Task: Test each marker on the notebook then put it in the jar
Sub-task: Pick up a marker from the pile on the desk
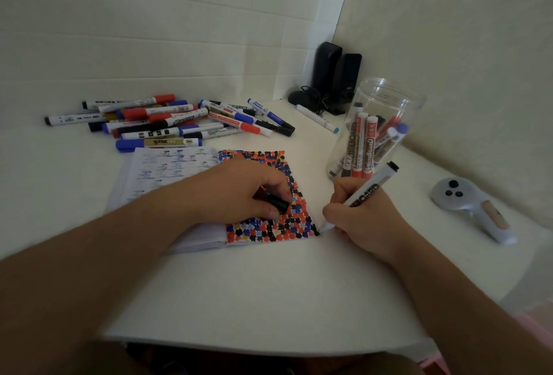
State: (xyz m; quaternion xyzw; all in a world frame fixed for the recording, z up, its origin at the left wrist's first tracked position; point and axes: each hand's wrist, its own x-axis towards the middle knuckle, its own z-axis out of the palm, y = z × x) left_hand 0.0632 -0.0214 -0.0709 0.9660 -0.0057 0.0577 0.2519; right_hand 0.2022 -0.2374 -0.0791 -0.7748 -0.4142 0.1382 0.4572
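Head view: one white table [245,300] set in a room corner, seen from above with both forearms reaching in.
Right hand: the right hand [363,222] is closed in a writing grip around an uncapped white marker [366,192].
Marker in grip: its barrel slants up and away past the thumb, black end cap highest; its tip points down-left at the near right corner of the notebook [209,195], touching or just off the page edge, I cannot tell which.
Left hand: the left hand [239,192] lies on the open notebook, fingers curled around a black cap [276,204], pressing the dotted page.
Notebook: open at the middle of the table; its right page is filled with red, blue and black dots, its left page shows faint marks.
Jar: a clear jar [377,126] stands just beyond the right hand, toward the table's right edge, holding several markers upright or leaning.
Marker pile: loose markers [167,120] lie heaped near the far edge, beyond the notebook.
Far right corner: two dark speakers [335,75].
Right edge: a pale controller [469,207] lies well apart from the jar.
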